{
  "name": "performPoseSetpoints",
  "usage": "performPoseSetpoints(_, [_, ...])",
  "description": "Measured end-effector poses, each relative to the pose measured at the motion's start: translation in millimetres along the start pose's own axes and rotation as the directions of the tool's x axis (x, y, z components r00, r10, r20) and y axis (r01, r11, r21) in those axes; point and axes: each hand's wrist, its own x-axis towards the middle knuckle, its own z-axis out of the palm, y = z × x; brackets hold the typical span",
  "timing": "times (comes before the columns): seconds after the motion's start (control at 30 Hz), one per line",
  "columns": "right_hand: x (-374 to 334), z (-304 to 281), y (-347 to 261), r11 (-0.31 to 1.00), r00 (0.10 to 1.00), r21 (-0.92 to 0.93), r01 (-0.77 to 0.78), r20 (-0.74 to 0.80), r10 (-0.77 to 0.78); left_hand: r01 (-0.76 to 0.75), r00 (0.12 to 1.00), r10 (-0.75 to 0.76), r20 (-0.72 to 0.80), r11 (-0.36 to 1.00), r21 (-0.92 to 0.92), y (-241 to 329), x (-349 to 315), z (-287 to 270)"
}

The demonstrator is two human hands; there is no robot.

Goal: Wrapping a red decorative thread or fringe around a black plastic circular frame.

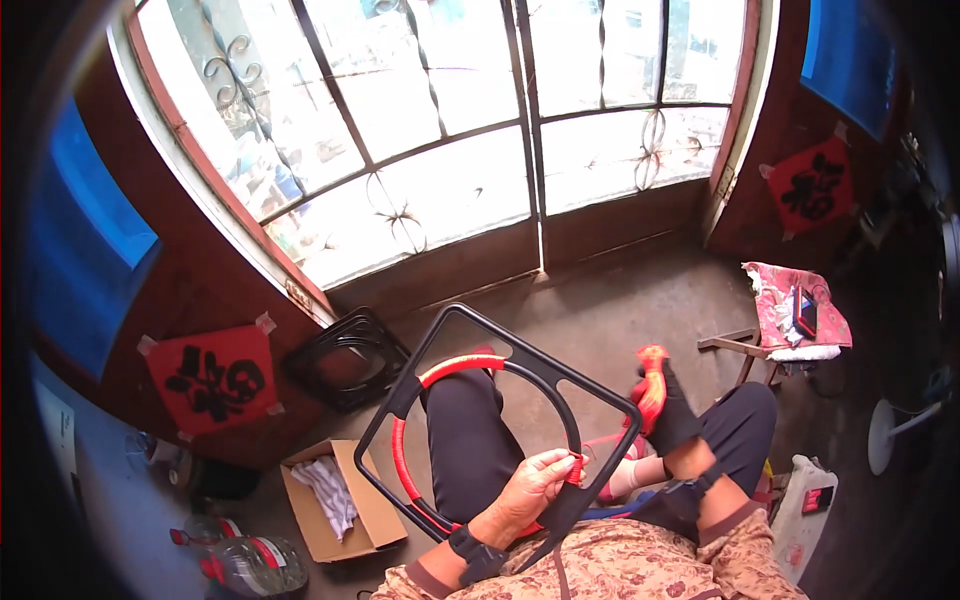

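A black square frame with a round ring inside it (pixel 572 412) rests on my lap, tilted, over my thigh. Several stretches of the ring are wrapped in red cord (pixel 400 450). My left hand (pixel 535 487), bare, pinches the ring's right side where a short red wrapping sits. To the right of the frame, my right hand (pixel 674 415), in a dark glove, is closed around a bundle of red cord (pixel 652 385). Reddish strands run between the bundle's side and the ring.
Another black frame (pixel 345 360) leans near the left door post. An open cardboard box (pixel 365 500) with a striped cloth stands at my left, beside large clear bottles (pixel 255 565). A stool with a pink cover (pixel 790 300) is at right, near a white fan base (pixel 882 437). Glazed doors (pixel 440 225) stand ahead.
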Motion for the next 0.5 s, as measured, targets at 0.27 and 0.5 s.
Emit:
performPoseSetpoints(0.27, [-64.8, -45.5, -20.6, 0.961, 0.952, 0.162, -0.223, 0.250, 0.178, 0.053, 0.998, -0.054, -0.015, 0.998, -0.036, 5.4, 4.1, 3.8])
performPoseSetpoints(0.5, [-69.1, -44.7, -15.1, 0.986, 0.994, -0.159, -0.041, 0.098, 0.057, 0.066, 0.986, -0.054, -0.156, 0.995, 0.072, 9.5, -7.4, 12.9])
